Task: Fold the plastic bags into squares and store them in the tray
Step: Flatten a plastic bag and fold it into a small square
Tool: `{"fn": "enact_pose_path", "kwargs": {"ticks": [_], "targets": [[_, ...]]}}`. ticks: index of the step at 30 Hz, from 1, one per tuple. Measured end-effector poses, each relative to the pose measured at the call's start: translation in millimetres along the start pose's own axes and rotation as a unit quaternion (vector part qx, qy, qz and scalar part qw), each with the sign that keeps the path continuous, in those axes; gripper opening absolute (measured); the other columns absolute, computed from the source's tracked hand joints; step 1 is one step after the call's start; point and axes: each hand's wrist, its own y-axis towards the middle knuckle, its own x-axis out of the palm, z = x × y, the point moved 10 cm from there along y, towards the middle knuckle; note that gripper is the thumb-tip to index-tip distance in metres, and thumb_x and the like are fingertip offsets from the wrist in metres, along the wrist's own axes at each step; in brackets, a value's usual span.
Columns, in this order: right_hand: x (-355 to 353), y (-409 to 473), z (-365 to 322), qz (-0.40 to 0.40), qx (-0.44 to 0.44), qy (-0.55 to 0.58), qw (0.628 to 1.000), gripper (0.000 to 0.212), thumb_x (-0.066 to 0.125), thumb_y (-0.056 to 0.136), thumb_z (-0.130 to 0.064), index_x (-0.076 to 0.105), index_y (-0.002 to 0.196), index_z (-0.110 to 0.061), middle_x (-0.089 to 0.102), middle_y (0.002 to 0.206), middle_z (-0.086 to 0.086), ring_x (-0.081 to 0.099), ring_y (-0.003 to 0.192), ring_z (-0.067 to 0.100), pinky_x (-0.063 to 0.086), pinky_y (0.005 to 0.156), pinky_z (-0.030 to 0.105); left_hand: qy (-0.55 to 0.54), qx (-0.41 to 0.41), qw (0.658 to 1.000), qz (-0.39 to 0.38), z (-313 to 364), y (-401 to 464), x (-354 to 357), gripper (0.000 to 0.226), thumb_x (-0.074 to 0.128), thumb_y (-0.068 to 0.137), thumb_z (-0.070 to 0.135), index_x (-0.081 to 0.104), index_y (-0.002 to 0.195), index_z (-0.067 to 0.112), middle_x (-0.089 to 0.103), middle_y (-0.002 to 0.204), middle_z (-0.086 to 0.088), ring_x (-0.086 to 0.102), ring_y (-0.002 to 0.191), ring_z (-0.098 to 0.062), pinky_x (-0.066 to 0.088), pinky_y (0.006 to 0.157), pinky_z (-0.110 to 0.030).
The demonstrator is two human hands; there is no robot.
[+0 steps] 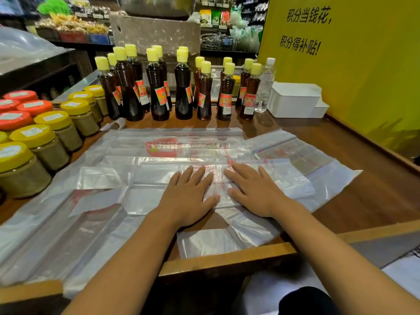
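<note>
Left hand flat, palm down, fingers straight, pressing folded plastic bag. Right hand likewise flat just beside it, fingers angled inward. Neither grips anything. Bag well short of white tray, on wooden counter.

Both forearms reach forward, left hand and right hand palm-down side by side, fingers straight.

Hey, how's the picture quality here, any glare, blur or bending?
Head view: glare on the plastic bags under both flat hands; wide-angle bending curves the table edge; back shelves look soft; bottles sharp.
</note>
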Motion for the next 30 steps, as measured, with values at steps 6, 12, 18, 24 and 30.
{"fn": "enact_pose_path", "kwargs": {"ticks": [6,12,18,24,30], "targets": [[8.6,-5.1,22.3,-0.075,0.018,-0.023,0.997,0.069,0.020,0.101,-0.065,-0.005,0.159,-0.039,-0.019,0.166,-0.010,-0.015,0.154,0.013,-0.008,0.123,0.050,0.001,-0.009,1.000,-0.014,-4.8,-0.5,4.0,0.072,0.016,0.100,0.067,-0.005,0.161,0.034,-0.014,0.167,0.010,-0.014,0.155,-0.018,-0.006,0.126,-0.044],[2.9,-24.2,69.7,-0.056,0.051,-0.006,0.997,0.065,0.020,0.103,-0.060,-0.001,0.160,-0.038,-0.014,0.167,-0.009,-0.011,0.154,0.011,-0.006,0.124,0.044,-0.007,-0.035,0.999,0.005,-27.8,-0.2,0.0,0.066,0.018,0.104,0.059,0.001,0.162,0.031,-0.008,0.168,0.010,-0.009,0.155,-0.013,-0.003,0.125,-0.038],[4.2,-24.9,83.5,-0.042,0.069,0.019,0.997,0.065,0.022,0.102,-0.061,0.000,0.159,-0.040,-0.011,0.167,-0.011,-0.010,0.154,0.010,-0.006,0.123,0.045,-0.011,-0.117,0.993,-0.005,-67.2,-2.9,-4.7,0.071,0.020,0.102,0.063,0.003,0.162,0.030,-0.006,0.169,0.007,-0.006,0.156,-0.016,-0.002,0.126,-0.041],[4.6,-23.7,86.0,-0.039,0.077,0.016,0.996,0.064,0.017,0.101,-0.062,0.001,0.159,-0.041,-0.011,0.167,-0.012,-0.008,0.154,0.011,-0.004,0.124,0.050,0.007,-0.203,0.979,-0.003,-126.0,-16.8,-11.7,0.072,0.017,0.101,0.066,0.006,0.162,0.029,0.000,0.170,0.004,0.000,0.156,-0.022,0.002,0.125,-0.049],[3.4,-20.5,77.5,-0.030,0.077,0.022,0.996,0.064,0.019,0.101,-0.062,0.004,0.159,-0.040,-0.009,0.168,-0.011,-0.007,0.154,0.012,-0.004,0.123,0.051,0.014,-0.247,0.969,-0.013,-155.5,-36.6,-16.3,0.070,0.018,0.101,0.064,0.004,0.162,0.032,-0.005,0.170,0.003,-0.003,0.156,-0.024,-0.001,0.125,-0.051]]}}
